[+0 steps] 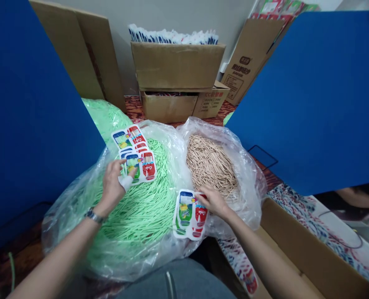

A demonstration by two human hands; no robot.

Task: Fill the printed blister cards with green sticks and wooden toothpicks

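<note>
My left hand (114, 182), with a watch on the wrist and a white wrap at the thumb, is closed on the left edge of a bottle-shaped packet (147, 168) printed in green, blue and red. More such packets (122, 140) lie overlapped just behind it, on a heap of thin green sticks (140, 216) in a clear plastic bag. My right hand (213, 201) pinches the upper right of a similar packet (184, 216), marked Sprite and Cola, at the front of the bags. Beside that hand, thin tan sticks (209, 162) fill a second clear bag.
A cardboard box (178, 66) of upright packets rests on another carton (168, 107) at the back. Blue panels (321, 91) flank both sides. An open carton (296, 245) stands at right front, near a pile of printed packets (309, 216). Part of another person (358, 197) shows at far right.
</note>
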